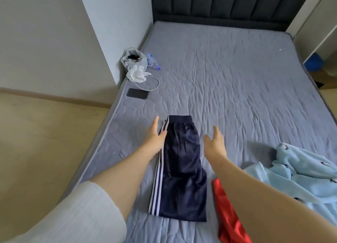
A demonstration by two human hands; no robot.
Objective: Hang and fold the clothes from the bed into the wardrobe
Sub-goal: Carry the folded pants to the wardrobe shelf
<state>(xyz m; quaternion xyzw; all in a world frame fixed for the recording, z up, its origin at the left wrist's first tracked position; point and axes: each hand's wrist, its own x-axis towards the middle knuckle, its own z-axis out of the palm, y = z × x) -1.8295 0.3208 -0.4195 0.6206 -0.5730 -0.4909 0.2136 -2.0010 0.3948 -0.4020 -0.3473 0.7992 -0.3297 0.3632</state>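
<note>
Dark navy track pants (pixel 180 168) with white side stripes lie folded lengthwise on the grey mattress (pixel 237 89), waistband pointing to the headboard. My left hand (pixel 155 138) is open at the pants' striped left edge, fingertips touching the fabric. My right hand (pixel 215 142) is open just right of the pants, holding nothing. A red garment (pixel 228 219) lies under my right forearm. A light blue fleece garment (pixel 300 175) is bunched at the right.
A black phone (pixel 137 93) with a white cable, a white plastic bag (pixel 135 64) with tissue and a water bottle (pixel 154 62) sit near the mattress's left edge. A dark padded headboard (pixel 228 4) stands behind. A blue object (pixel 313 62) lies at right.
</note>
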